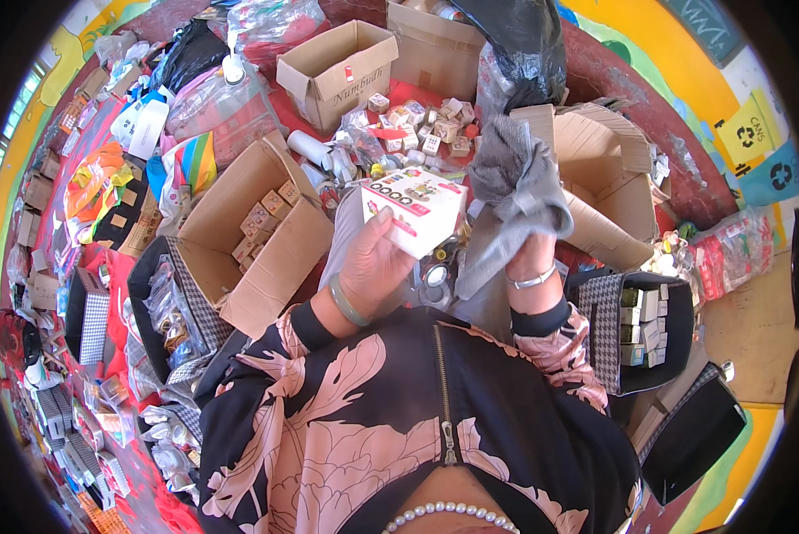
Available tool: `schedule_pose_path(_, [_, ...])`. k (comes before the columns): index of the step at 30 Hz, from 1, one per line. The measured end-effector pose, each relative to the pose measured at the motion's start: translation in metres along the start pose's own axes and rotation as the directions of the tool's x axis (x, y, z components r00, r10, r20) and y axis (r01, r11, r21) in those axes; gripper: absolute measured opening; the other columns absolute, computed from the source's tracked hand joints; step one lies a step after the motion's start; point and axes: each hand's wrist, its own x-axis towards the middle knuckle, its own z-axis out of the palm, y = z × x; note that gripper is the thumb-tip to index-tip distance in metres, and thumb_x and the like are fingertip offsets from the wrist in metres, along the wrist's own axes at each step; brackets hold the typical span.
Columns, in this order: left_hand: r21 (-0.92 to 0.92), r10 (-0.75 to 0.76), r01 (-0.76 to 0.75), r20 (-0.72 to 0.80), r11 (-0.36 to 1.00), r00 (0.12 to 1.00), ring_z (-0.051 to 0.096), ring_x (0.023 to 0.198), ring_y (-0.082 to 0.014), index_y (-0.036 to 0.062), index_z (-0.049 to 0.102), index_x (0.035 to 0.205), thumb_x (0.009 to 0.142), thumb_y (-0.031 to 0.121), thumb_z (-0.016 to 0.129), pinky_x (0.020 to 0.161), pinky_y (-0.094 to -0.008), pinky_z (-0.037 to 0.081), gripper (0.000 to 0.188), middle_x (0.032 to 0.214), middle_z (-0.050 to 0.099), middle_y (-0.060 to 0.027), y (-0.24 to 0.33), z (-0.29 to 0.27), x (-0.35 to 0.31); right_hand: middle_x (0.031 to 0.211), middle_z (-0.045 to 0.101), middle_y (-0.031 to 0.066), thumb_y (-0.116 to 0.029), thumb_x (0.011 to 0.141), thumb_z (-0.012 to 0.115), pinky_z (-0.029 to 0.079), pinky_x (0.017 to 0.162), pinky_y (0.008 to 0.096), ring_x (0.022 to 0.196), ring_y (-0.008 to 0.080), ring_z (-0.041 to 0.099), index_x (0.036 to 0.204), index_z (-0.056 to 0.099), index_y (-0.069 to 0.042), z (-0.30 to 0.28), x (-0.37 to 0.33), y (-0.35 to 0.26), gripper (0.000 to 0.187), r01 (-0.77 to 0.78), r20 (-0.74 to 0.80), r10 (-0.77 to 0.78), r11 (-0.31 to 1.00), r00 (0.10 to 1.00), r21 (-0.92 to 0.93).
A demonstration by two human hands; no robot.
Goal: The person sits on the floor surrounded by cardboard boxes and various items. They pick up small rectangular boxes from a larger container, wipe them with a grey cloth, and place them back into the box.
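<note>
My left hand (375, 271) grips a white box (414, 211) with pink and coloured print, its thumb pressed on the near face. Close to the box on the right, my right hand (535, 258) holds a crumpled grey cloth (517, 182), which covers most of its fingers. Cloth and box are a small gap apart. Beneath and behind them lie jars and small round containers (435, 274), partly hidden by the box and cloth. Beyond the box is a heap of small printed boxes (430, 133).
An open cardboard box (230, 196) with several small boxes inside stands at left. Another open carton (626, 173) is at right, above a checked bin (600, 334) of small boxes. A tall carton (328, 98) and a black plastic bag (524, 53) stand at the back.
</note>
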Motion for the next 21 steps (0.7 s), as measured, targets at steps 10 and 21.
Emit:
schedule_pose_path(10, [0.796,0.195,-0.228,0.14,0.561,0.971,0.045,0.115,-0.0195,0.0033,0.025,0.133,0.057,0.005,0.082,0.094,-0.0324,0.042,0.095,0.124,0.042,-0.0105,0.007,0.001,-0.007,0.108,0.061,0.0045,-0.012,0.089,0.054,0.042,0.09,0.0261,0.1,0.0149,0.055,0.114,0.059,-0.007,0.023,-0.019,0.016,0.026,0.098,0.229,0.086,0.718,0.97,-0.689])
schedule_pose_path(21, [0.033,-0.006,0.008,-0.059,0.999,0.998,0.04,0.124,-0.0328,-0.0019,0.026,0.133,0.094,0.03,0.043,0.103,-0.0448,0.036,0.053,0.135,0.038,-0.0198,0.014,0.003,0.001,0.131,0.044,0.015,-0.035,0.09,0.047,0.042,0.098,0.0371,0.116,0.0253,0.049,0.134,0.032,0.0,-0.028,0.007,0.005,0.058,-0.068,0.139,0.06,0.996,0.988,0.049])
